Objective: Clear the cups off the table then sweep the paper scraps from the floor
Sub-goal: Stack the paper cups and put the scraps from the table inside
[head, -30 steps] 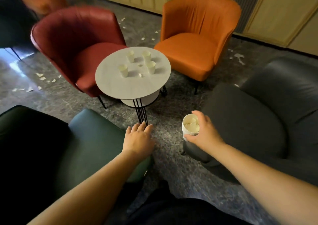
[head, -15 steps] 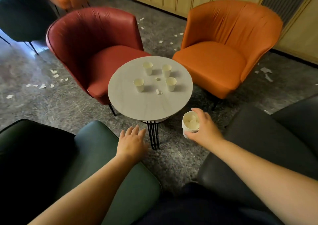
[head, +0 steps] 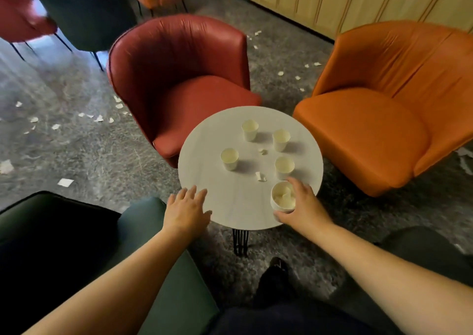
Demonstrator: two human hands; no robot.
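White paper cups, four of them, stand loose on the round pale surface (head: 204, 155): far cup (head: 249, 129), right-far cup (head: 281, 139), left cup (head: 229, 158), near cup (head: 284, 167). Right hand (head: 303, 205) grips a cup stack (head: 282, 197) over the near right part of the surface, fingers wrapped round it; something pale sits inside, cannot tell what. Left hand (head: 188, 210) is flat, fingers spread and relaxed, holding nothing, at the near left rim; cannot tell if it touches. Two small paper bits (head: 261, 176) lie between the cups. Paper scraps (head: 65, 182) are scattered on the grey floor, left of the red chair (head: 179, 78) and behind toward the orange chair (head: 384, 109). Green chair (head: 143, 232) sits near left. Step looks like cup clearing, well before sweeping. Next likely: free hand picks the near cup, just beyond the stack, and nests it in. Needs a light pinch; thin paper cups crush or tip easily. No broom in view.
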